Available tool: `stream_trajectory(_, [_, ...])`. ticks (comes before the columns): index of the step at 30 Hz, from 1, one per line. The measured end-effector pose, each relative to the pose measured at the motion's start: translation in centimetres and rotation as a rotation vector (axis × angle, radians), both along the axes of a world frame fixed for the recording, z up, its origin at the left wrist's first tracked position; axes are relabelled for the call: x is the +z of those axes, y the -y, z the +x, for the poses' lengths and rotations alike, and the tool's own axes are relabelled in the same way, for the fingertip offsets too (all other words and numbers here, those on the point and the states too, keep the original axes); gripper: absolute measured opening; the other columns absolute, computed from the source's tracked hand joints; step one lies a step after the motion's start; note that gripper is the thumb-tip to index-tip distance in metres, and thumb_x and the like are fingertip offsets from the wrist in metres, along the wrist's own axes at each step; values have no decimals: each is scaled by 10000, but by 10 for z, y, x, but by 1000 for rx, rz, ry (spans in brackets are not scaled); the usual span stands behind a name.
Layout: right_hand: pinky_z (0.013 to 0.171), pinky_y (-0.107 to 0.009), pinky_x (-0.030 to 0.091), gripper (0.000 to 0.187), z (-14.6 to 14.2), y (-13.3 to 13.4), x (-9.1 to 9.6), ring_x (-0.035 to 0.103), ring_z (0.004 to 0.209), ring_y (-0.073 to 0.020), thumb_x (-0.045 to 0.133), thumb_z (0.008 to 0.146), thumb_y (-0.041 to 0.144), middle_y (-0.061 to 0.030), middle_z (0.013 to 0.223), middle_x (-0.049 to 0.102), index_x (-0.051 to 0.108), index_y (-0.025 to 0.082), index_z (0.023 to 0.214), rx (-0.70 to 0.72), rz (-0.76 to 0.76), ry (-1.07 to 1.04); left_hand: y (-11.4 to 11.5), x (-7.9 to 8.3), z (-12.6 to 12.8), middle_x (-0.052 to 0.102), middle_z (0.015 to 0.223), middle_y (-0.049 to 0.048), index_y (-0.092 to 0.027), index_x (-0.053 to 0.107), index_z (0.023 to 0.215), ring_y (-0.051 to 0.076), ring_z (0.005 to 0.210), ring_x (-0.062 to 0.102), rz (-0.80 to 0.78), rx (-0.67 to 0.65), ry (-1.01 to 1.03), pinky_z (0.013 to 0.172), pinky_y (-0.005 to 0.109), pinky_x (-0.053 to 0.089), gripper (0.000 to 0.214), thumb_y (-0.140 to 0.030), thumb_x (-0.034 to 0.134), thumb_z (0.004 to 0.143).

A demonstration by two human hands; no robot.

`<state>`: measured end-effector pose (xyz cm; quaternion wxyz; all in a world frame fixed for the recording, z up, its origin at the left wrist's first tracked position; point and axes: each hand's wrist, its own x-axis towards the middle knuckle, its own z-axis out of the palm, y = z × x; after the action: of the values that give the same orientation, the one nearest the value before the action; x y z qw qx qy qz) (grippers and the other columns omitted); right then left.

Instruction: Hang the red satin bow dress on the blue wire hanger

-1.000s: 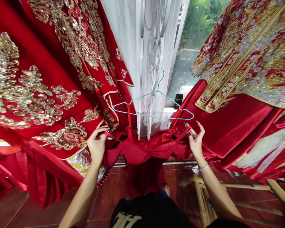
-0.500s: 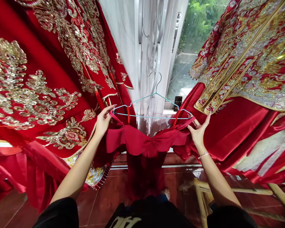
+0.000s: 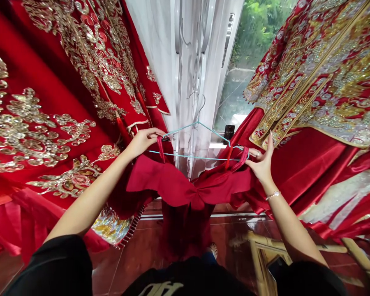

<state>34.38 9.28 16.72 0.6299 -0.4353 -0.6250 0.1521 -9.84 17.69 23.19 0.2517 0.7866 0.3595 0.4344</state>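
A light-blue wire clothes hanger (image 3: 198, 123) is held level in front of me, its bare metal hook at the top. From it hangs a dark red dress (image 3: 175, 185) with a bow-like gathered bust; its left strap (image 3: 161, 149) and right strap (image 3: 242, 158) loop over the hanger's two ends. My left hand (image 3: 144, 142) is closed at the left end, fingertips on the wire beside the strap. At the right end, my right hand (image 3: 262, 160) pinches the wire near the other strap, its index finger raised. A thin red ribbon (image 3: 227, 158) also hangs inside the right strap.
Red garments with gold beading hang close at the left (image 3: 77, 176) and right (image 3: 333, 82). Behind the hanger are a white curtain (image 3: 160, 49) and a window (image 3: 253, 49); a phone (image 3: 230, 132) stands on the sill. A wooden stool (image 3: 254, 263) stands at lower right.
The left strap has moved inward from the hanger's tip and now stands up over the wire. My left hand has risen and shifted inward. The right strap sits further inward too.
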Motion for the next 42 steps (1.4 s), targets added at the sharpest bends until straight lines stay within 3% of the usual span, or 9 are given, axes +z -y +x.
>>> stream_trajectory(8, [1045,-433,498,1221,-27,-16,42,718,1056,-261,903,615,468,-116,1336,646,207,327,1608,200,-71,184,-6,0,9,761,930,85,-140,734,939,220,835,712,4,33,59,842,350,558,247,-308,670,769])
stream_trajectory(12, [961,-406,549,912,-19,-19,49,704,949,-219,804,726,396,-79,1135,715,405,271,1536,315,-231,345,-12,0,13,745,980,82,-141,707,958,189,759,698,4,39,81,777,336,561,250,-254,647,744])
stream_trajectory(15, [913,-417,564,636,-4,-19,44,681,871,-215,715,789,372,-57,945,723,583,210,1390,356,-319,446,-17,-2,14,729,1006,84,-151,669,973,212,808,713,-7,29,151,759,345,575,265,-257,653,731])
stream_trajectory(21, [805,-413,585,404,10,-18,18,666,746,-206,664,815,398,-44,879,701,671,225,1180,286,-299,313,-19,-6,20,654,1232,154,-154,606,927,220,998,672,167,69,302,801,345,566,236,-304,657,751])
stream_trajectory(27, [858,-423,575,341,4,-22,11,682,859,-237,701,775,435,-66,932,727,712,216,1035,220,-274,281,-25,6,3,697,1046,93,-161,644,922,165,758,639,125,7,-83,753,329,536,198,-310,658,792])
stream_trajectory(30, [885,-423,569,367,7,-18,6,687,882,-240,704,782,479,-67,938,737,723,216,1037,200,-275,276,-22,8,-19,704,992,81,-171,669,961,220,889,651,201,89,-206,866,386,536,217,-320,678,803])
stream_trajectory(34, [911,-425,567,424,13,-10,-1,710,930,-253,692,808,531,-84,1005,757,718,210,1084,141,-283,251,2,5,-32,645,1302,126,-189,628,1206,286,1272,560,325,232,-245,1108,504,424,358,-265,623,857])
stream_trajectory(36, [884,-414,576,429,13,-8,-3,719,887,-252,684,819,548,-87,980,762,724,205,1074,127,-278,240,16,7,-23,631,1348,114,-201,625,1257,278,1339,519,366,223,-275,1166,503,368,366,-257,568,899])
stream_trajectory(42, [823,-392,577,403,4,-3,-3,709,740,-230,670,850,540,-50,807,743,721,207,1070,177,-245,201,31,13,30,694,1252,119,-142,632,1310,261,1131,667,181,305,-334,1060,418,491,491,-162,563,825])
